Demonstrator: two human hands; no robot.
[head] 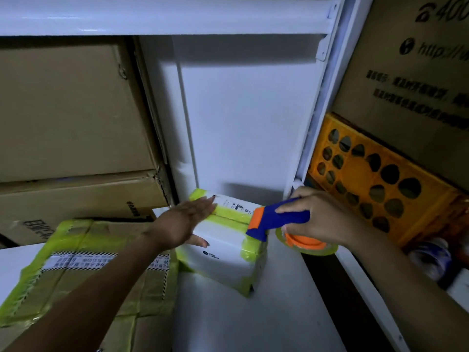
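Note:
A small white box (223,260) with yellow tape strips along its top and edges stands on a white shelf surface (253,321). My left hand (185,222) lies flat on the box's top, fingers straight, thumb down its near side. My right hand (314,217) grips the blue handle of a tape dispenser (276,219) with an orange collar and an orange hub carrying a roll of yellow tape (307,246). The dispenser's head sits at the box's right top edge.
A brown carton (83,270) sealed with yellow tape lies at the left, touching the white box. Stacked cartons (71,118) fill the left. An orange crate (375,184) and a printed carton (416,72) stand right of the white upright (317,123).

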